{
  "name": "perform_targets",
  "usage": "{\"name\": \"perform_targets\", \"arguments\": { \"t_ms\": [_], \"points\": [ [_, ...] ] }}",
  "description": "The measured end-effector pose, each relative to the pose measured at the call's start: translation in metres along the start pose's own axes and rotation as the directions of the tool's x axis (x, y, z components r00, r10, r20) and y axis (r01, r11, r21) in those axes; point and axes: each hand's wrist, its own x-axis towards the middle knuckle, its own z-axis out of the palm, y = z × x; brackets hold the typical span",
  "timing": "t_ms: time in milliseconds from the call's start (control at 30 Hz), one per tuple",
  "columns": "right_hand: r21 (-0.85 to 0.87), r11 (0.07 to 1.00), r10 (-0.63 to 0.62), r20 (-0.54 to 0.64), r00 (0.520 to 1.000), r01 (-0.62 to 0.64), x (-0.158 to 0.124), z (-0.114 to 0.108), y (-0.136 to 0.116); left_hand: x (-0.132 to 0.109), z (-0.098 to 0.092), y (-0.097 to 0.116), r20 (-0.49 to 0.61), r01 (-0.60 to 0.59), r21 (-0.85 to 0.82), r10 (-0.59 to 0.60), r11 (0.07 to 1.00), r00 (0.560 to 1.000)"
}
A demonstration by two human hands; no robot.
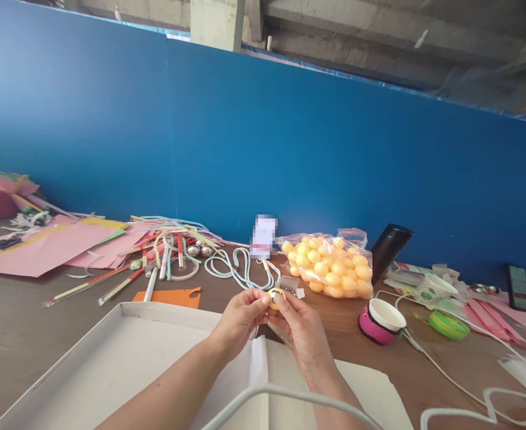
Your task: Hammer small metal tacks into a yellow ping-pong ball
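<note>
Head view: two bare hands meet near the far edge of an open white cardboard box [155, 358] on a brown table [343, 343].
Left hand [240, 319]: thumb and fingers pinch a small yellow ball-like piece [275, 293] with a dark-and-white patch.
Right hand [305, 331]: pinches its other side.
Piece's place: between both hands, left of bagged orange-yellow table-tennis balls [332, 272].
Step in hand: apparently close two-handed fingertip work.
Next move: likely calls for steady, light pressure.

Fingers [253, 297] partly hide a round yellow piece [272, 292]. Left of the ball bag [330, 269], the card [265, 233] is blurred, the white tray [155, 352] cut off.
</note>
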Motion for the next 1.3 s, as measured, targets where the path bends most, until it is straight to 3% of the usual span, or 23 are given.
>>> {"name": "perform_targets", "arguments": {
  "t_ms": [633,767,1067,1300],
  "points": [
    [-0.021,1.0,0.021,-0.019,1.0,-0.021,-0.004,0.002,-0.002,-0.001,0.001,0.002,-0.017,0.01,0.011,-0.01,1.0,1.0],
    [-0.017,0.997,0.074,-0.05,0.996,-0.075,-0.001,-0.002,0.003,-0.001,0.002,0.003,-0.048,-0.011,0.004,0.011,1.0,0.999],
    [0.132,0.983,0.125,0.031,0.992,-0.128,0.007,-0.012,0.015,0.001,-0.005,-0.001,-0.18,0.054,0.087,-0.037,0.995,0.983],
    [0.067,0.993,0.095,0.025,0.995,-0.096,0.008,-0.013,0.016,-0.001,-0.004,0.002,-0.096,0.091,0.183,-0.074,0.979,0.993]
  ]
}}
